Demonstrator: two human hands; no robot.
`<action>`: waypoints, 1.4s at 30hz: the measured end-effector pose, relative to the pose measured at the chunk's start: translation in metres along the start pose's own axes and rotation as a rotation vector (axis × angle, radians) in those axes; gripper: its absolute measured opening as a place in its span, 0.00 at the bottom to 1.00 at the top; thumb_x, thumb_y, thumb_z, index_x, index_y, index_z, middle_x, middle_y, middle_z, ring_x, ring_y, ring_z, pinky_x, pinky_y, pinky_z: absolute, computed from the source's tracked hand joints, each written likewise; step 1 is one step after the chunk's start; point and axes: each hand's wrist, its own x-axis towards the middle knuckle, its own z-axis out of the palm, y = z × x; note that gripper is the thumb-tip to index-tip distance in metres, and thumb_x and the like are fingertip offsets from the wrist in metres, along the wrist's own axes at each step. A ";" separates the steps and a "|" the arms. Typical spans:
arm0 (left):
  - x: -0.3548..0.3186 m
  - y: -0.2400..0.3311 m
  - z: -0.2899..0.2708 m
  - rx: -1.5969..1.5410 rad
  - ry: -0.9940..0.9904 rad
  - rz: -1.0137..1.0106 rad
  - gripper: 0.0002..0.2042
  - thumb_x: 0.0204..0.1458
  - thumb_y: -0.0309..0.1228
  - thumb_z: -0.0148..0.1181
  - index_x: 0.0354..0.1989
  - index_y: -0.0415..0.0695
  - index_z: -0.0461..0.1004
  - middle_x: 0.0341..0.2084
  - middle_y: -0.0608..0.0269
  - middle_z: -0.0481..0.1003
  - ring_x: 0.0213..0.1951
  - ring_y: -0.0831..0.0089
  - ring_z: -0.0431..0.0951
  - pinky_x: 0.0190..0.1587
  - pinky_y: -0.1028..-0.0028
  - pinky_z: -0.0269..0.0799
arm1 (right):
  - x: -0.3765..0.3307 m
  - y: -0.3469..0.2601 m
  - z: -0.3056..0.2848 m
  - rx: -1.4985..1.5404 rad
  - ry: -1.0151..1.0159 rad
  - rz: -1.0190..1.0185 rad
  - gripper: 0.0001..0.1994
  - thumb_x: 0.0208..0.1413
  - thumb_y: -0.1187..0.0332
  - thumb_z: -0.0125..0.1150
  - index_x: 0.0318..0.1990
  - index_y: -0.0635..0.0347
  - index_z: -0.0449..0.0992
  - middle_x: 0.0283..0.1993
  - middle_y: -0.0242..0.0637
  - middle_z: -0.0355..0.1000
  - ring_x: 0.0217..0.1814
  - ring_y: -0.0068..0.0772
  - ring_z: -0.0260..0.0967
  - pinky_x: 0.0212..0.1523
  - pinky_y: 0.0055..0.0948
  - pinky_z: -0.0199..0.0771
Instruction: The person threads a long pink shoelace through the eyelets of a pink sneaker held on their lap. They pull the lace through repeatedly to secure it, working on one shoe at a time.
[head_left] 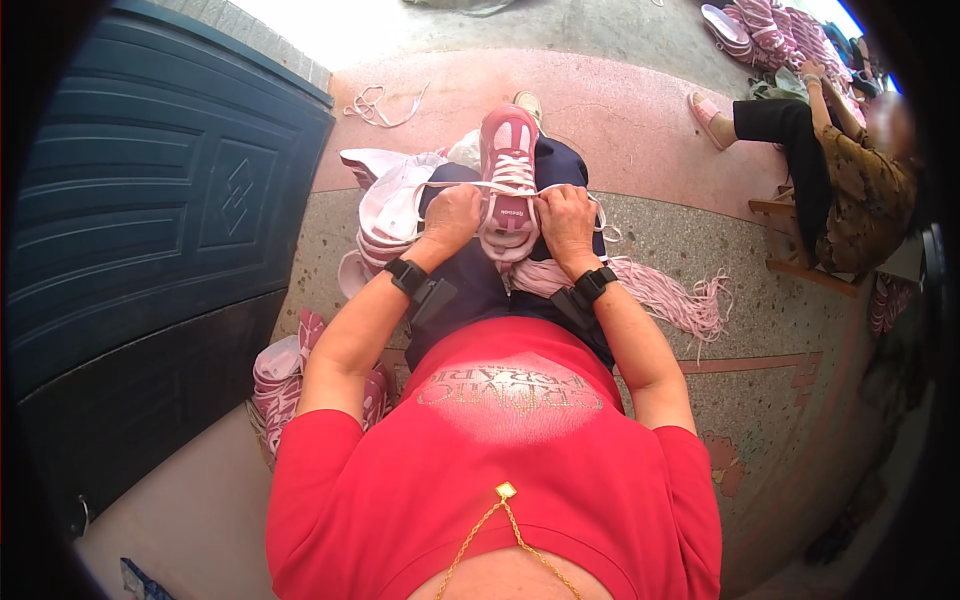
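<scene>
A pink and white sneaker [512,215] rests between my knees, its toe pointing away from me and its tongue toward me. White shoelace [514,172] runs crosswise through its eyelets. At the shoe's left side my left hand [455,213] is closed on one end of the lace. My right hand [567,218] pinches the other end on the right side, close to the shoe's collar. Between the two hands the lace stretches across the tongue, and a loose end hangs past my right hand. Fingertips are partly hidden by the backs of both hands.
Stacked pink and white shoe uppers [385,205] lie left of my knees, with more [278,385] by my left elbow. A bundle of pink laces [680,295] trails right. A loose white lace [385,105] lies ahead. A dark blue door [160,190] stands left; a seated person [865,195] works at right.
</scene>
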 end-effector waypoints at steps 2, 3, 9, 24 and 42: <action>0.000 0.002 -0.002 -0.003 -0.031 0.033 0.10 0.54 0.32 0.51 0.27 0.39 0.74 0.25 0.46 0.75 0.32 0.49 0.76 0.36 0.58 0.70 | 0.001 0.000 -0.001 0.004 0.013 -0.017 0.08 0.50 0.61 0.60 0.30 0.53 0.78 0.34 0.32 0.71 0.42 0.36 0.64 0.42 0.38 0.58; -0.001 0.003 -0.003 -0.005 -0.046 0.050 0.10 0.54 0.32 0.51 0.27 0.39 0.73 0.25 0.46 0.75 0.33 0.49 0.76 0.36 0.57 0.70 | 0.001 0.000 -0.001 0.001 0.000 -0.026 0.08 0.50 0.61 0.60 0.30 0.53 0.78 0.34 0.32 0.71 0.42 0.36 0.64 0.42 0.38 0.58; 0.002 0.016 -0.009 0.272 -0.029 0.182 0.08 0.51 0.34 0.56 0.25 0.44 0.75 0.23 0.56 0.75 0.30 0.56 0.76 0.34 0.58 0.66 | 0.003 0.001 -0.001 -0.018 -0.003 -0.059 0.09 0.50 0.61 0.59 0.27 0.55 0.79 0.32 0.34 0.71 0.41 0.36 0.64 0.42 0.38 0.58; 0.000 0.031 -0.016 0.284 0.137 0.202 0.06 0.48 0.36 0.59 0.29 0.48 0.77 0.26 0.65 0.75 0.39 0.63 0.70 0.38 0.62 0.63 | -0.003 0.009 0.003 0.194 -0.071 -0.036 0.09 0.51 0.66 0.59 0.36 0.59 0.78 0.31 0.37 0.72 0.39 0.42 0.67 0.39 0.39 0.64; 0.050 0.045 -0.014 -0.099 -0.130 0.199 0.07 0.44 0.28 0.63 0.26 0.38 0.72 0.22 0.58 0.75 0.29 0.68 0.74 0.32 0.70 0.70 | 0.007 -0.005 -0.006 -0.218 -0.149 -0.366 0.08 0.45 0.68 0.55 0.33 0.56 0.75 0.35 0.32 0.68 0.43 0.32 0.63 0.44 0.36 0.57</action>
